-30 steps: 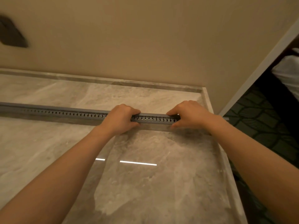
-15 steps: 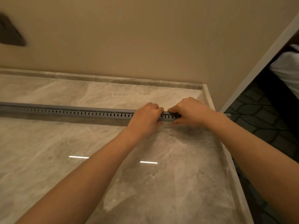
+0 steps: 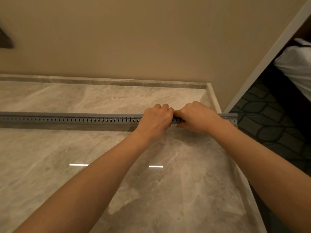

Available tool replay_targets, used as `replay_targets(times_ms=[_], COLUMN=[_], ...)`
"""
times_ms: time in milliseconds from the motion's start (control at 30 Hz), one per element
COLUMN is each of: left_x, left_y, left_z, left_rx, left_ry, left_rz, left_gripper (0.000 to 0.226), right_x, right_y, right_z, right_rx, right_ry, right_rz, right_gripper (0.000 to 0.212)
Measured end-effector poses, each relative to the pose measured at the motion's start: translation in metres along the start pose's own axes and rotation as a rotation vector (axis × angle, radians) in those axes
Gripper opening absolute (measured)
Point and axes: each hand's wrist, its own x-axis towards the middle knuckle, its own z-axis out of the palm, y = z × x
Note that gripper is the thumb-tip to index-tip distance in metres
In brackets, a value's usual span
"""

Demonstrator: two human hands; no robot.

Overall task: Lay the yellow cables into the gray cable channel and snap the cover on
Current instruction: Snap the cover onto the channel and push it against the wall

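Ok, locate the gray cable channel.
Head view: the long gray slotted cable channel spans the marble countertop left to right; the left hand and right hand grip it near its right end.

Flat mid-gray on cable channel [image 3: 75, 119]; single row of small dark keyhole slots along front wall. Tiny yellow sliver [image 3: 236, 127] at its right end, too small to identify. Gray-beige marble on countertop [image 3: 84, 148]: pale cloudy veining, glossy, two short white light streaks. Same marble on raised rim [image 3: 101, 81], slightly darker gray band. Plain tan-beige on wall [image 3: 134, 39], no pattern. Blurred dark brown patch [image 3: 5, 41] far left. White on diagonal trim [image 3: 269, 52]. Near-black carpet [image 3: 269, 121] with dark green leaf pattern. White fabric [image 3: 296, 64] top right.
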Motion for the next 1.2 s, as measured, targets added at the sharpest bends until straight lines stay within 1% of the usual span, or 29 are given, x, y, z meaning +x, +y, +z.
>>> replay_targets(times_ms=[133, 267, 367, 500, 600, 733, 867, 967, 1067, 1200], left_x=[0.004, 0.007, 0.01, 0.012, 0.013, 0.014, 0.017, 0.017, 0.016, 0.016], left_y=[-0.002, -0.006, -0.009, -0.012, -0.014, -0.014, -0.014, -0.013, -0.012, -0.013], left_z=[-0.002, -0.003, -0.002, 0.0, 0.0, -0.001, -0.003, -0.004, -0.004, -0.004], left_rx=[-0.009, -0.065, -0.098, -0.133, -0.16, -0.165, -0.15, -0.153, -0.153, -0.154], left_ry=[-0.021, -0.032, -0.043, -0.047, -0.048, -0.067, -0.103, -0.109, -0.115, -0.119], left_rz=[0.015, 0.002, -0.005, 0.002, 0.0, -0.01, -0.014, -0.016, -0.02, -0.029], left_gripper=[0.031, 0.03, 0.029, 0.028, 0.027, 0.028, 0.03, 0.03, 0.031, 0.031], right_x=[-0.006, -0.016, -0.026, -0.042, -0.053, -0.057, -0.049, -0.04, -0.035, -0.03], right_y=[0.001, 0.007, 0.014, 0.029, 0.037, 0.039, 0.035, 0.034, 0.038, 0.046], right_z=[0.002, 0.004, 0.006, 0.012, 0.016, 0.017, 0.015, 0.011, 0.007, 0.005], right_rx=[0.089, 0.251, 0.321, 0.204, 0.176, 0.133, 0.068, 0.01, -0.012, 0.03], right_ry=[0.04, 0.057, 0.085, 0.136, 0.177, 0.196, 0.167, 0.11, 0.06, 0.014], right_rz=[0.036, 0.108, 0.143, 0.222, 0.275, 0.287, 0.301, 0.313, 0.313, 0.284], right_gripper=[0.023, 0.019, 0.02, 0.031, 0.032, 0.03, 0.022, 0.017, 0.017, 0.019])
